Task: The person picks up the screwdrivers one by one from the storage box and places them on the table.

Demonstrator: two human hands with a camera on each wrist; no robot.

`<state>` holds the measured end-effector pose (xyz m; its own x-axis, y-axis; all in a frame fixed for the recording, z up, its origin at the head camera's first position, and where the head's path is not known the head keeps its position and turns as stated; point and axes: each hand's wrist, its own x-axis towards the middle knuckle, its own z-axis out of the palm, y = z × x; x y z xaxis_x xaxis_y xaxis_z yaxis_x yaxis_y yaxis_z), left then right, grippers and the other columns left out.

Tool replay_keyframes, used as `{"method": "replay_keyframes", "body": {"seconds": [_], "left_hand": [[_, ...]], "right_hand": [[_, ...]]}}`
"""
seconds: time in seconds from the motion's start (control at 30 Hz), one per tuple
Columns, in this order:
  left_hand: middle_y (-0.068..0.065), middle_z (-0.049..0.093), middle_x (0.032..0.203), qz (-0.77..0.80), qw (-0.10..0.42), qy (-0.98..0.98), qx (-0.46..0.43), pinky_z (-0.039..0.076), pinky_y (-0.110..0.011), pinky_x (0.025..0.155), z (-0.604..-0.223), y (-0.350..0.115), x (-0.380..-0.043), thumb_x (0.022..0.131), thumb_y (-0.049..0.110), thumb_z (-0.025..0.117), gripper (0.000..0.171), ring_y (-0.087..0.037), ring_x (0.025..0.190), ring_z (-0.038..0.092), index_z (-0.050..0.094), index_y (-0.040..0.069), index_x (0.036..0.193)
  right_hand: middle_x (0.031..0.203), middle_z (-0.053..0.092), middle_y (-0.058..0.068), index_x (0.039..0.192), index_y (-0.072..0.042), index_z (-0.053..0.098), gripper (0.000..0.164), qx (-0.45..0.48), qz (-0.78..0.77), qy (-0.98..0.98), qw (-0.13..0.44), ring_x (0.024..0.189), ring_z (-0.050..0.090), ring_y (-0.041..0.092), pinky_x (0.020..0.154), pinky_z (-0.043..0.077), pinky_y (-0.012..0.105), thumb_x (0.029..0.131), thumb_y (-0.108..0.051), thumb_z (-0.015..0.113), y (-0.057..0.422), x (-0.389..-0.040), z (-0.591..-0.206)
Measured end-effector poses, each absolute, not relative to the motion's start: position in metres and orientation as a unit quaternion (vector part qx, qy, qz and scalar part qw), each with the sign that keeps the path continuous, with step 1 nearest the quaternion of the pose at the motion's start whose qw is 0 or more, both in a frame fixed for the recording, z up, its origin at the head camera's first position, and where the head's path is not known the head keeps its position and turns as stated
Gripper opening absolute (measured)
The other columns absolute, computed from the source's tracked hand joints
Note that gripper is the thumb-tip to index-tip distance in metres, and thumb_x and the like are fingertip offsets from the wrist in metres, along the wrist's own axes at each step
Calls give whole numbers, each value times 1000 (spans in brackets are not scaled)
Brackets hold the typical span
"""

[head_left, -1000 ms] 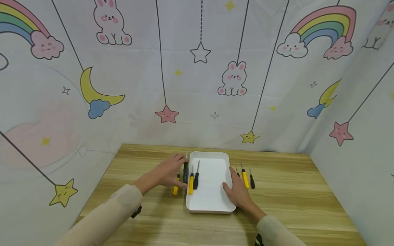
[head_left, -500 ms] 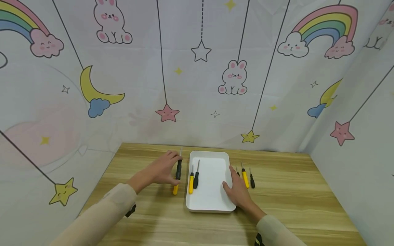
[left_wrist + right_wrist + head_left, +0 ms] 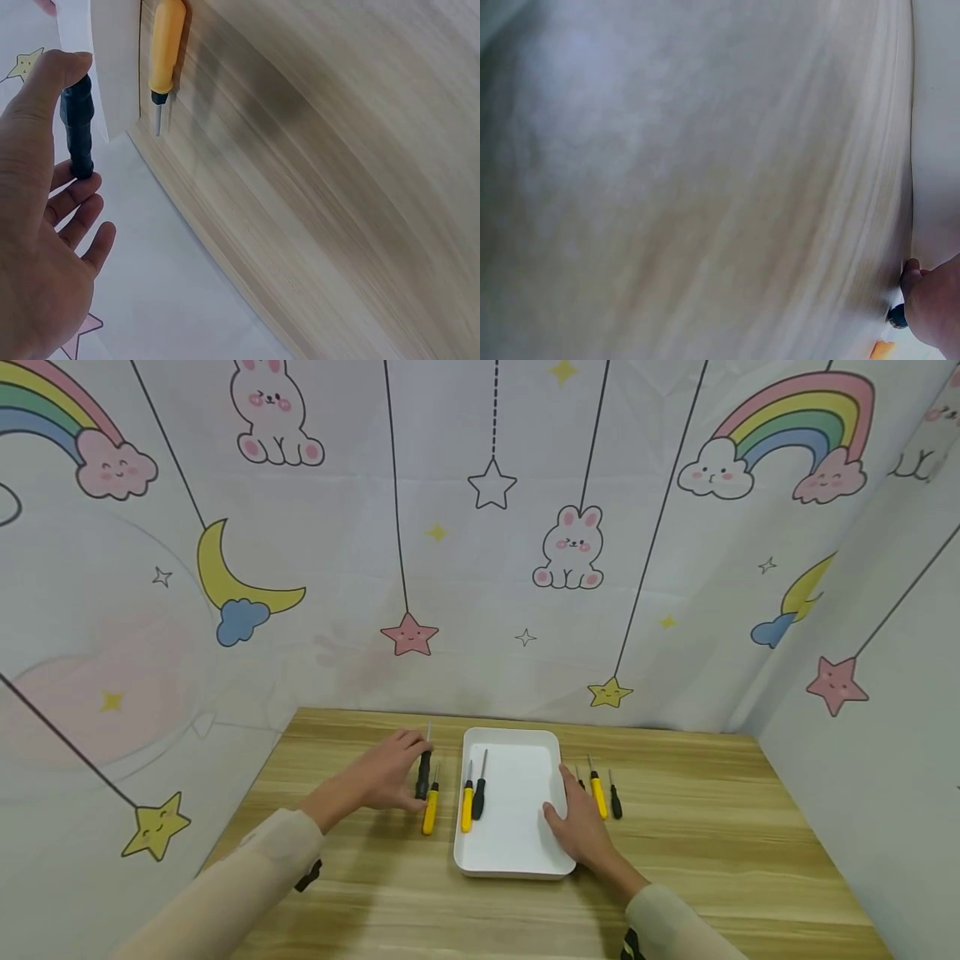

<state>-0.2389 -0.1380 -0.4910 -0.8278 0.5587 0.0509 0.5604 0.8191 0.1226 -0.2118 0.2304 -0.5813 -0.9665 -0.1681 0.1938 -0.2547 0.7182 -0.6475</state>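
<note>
My left hand point(image 3: 384, 774) pinches a black-handled screwdriver point(image 3: 424, 775) between thumb and fingertips, left of the white tray point(image 3: 525, 852). The left wrist view shows the thumb on one end of its handle point(image 3: 78, 124) and fingers at the other, the last fingers spread loose. Close beside it lies a yellow-handled screwdriver point(image 3: 431, 812) on the table. At the tray's right side, my right hand point(image 3: 588, 831) holds the rim, thumb on the inner side and fingers along the outside. Inside the tray, on its left, lie a yellow screwdriver point(image 3: 467, 810) and a black screwdriver point(image 3: 478, 802).
Right of the tray lie a yellow screwdriver point(image 3: 597, 797), a small black screwdriver point(image 3: 616, 804) and another dark one point(image 3: 580, 781), partly hidden by the right hand. A printed cloth wall point(image 3: 480, 677) rises behind the wooden table point(image 3: 697, 860).
My left hand has moved left, away from the tray, carrying the black screwdriver past the yellow one on the table. The right hand stays on the tray.
</note>
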Motion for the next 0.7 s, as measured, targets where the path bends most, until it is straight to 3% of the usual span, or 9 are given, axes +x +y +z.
{"method": "replay_keyframes", "body": {"seconds": [0.7], "left_hand": [[-16,55,142,-52,5,-954,-297,46,-54,112,-497,-149,-235,75,51,92,94,-37,132,51,57,-1,145]], "right_hand": [[161,44,28,163,5,31,75,116,354,-926,62,146,45,45,118,39,60,102,-19,68,230,-208,-578]]}}
